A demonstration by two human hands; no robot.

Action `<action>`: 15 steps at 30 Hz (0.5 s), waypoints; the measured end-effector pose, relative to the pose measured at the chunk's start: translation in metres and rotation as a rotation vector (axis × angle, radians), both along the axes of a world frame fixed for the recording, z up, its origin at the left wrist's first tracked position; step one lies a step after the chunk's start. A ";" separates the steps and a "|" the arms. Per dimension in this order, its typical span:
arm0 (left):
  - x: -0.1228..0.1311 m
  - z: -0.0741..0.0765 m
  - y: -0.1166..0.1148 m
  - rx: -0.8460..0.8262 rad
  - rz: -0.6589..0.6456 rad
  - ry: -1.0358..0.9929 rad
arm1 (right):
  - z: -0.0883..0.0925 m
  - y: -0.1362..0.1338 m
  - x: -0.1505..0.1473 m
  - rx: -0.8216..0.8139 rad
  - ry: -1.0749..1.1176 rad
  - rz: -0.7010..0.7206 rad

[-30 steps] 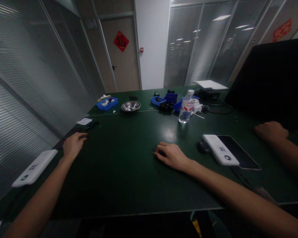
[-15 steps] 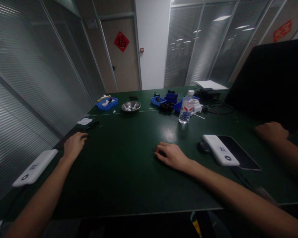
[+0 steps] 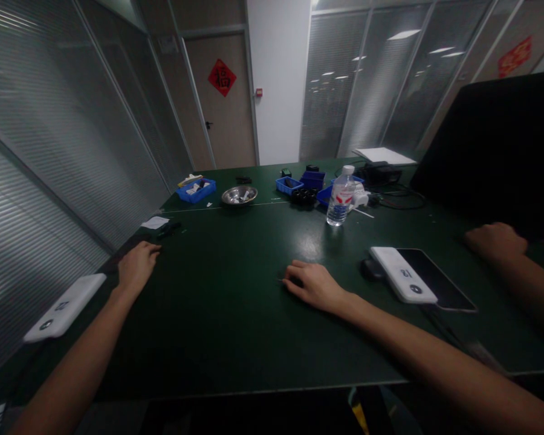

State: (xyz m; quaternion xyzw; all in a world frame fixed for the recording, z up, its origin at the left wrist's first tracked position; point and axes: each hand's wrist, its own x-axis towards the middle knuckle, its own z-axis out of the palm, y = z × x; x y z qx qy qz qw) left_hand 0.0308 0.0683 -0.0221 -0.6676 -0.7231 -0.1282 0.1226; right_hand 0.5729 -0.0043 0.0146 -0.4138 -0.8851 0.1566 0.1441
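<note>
A: Where are the two hands?
B: The left hand (image 3: 138, 266) is left of centre in the frame, fingers bent forward; I cannot tell whether it holds anything. The right hand (image 3: 315, 284) lies near the middle, fingers curled and thumb brought in narrowly; a thin sliver (image 3: 280, 280) shows at its fingertips, too small to name, and I cannot tell whether it is gripped.
A: What is nearest the left one?
B: A small black object (image 3: 170, 229) just beyond the fingertips; a white paper (image 3: 155, 223) is beside it, and a white power bank (image 3: 66, 308) lies at the lower left.
A: And around the right?
B: Towards the right of the frame, another power bank (image 3: 403, 275) overlaps a dark tablet (image 3: 453, 290); a water bottle (image 3: 340, 202) stands upright above, right of centre; all are on the green table (image 3: 217, 314).
A: Further off?
B: A metal bowl (image 3: 229, 200) and a blue basket (image 3: 199, 194), upper left of centre; another person's hand (image 3: 498, 238) rests at the far right.
</note>
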 end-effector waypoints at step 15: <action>0.006 0.004 0.000 -0.008 0.067 0.048 | -0.003 0.001 0.001 0.021 0.010 0.008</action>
